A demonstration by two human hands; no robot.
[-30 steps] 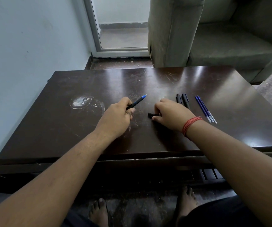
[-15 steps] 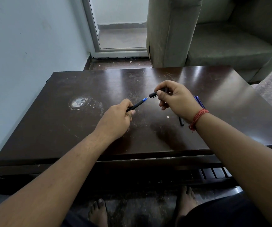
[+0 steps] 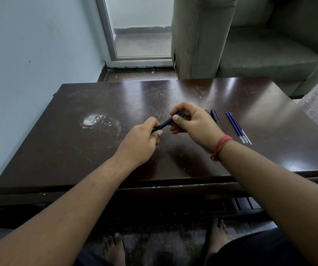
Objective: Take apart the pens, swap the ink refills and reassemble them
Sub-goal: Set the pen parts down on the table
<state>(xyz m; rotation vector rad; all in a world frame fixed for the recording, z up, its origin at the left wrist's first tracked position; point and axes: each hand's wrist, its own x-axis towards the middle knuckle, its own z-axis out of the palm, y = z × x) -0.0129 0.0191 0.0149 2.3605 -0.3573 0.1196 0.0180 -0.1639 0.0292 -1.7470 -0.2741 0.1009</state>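
Your left hand (image 3: pixel 142 140) grips a slim black pen barrel (image 3: pixel 164 124) above the middle of the dark, scratched, glossy table (image 3: pixel 62 143); your right hand (image 3: pixel 190 121) pinches a black cap over its tip. Push crookedly and the cap may jam or slip. Loose blue refills (image 3: pixel 237 127) — thin, round, smooth — lie toward the right edge and could roll off.

I see a dark, glossy wooden bench (image 3: pixel 173 93) under the hands, scratched, with a whitish ring stain (image 3: pixel 97 120) to their left. Beyond the hands stands a grey-green sofa (image 3: pixel 269 60), its armrest (image 3: pixel 198 35) nearest. Left of it a white-framed glass door (image 3: pixel 135 35) lets in daylight. A pale blue wall (image 3: pixel 29 54) runs along the left; dark floor (image 3: pixel 135 73) lies beyond the bench.
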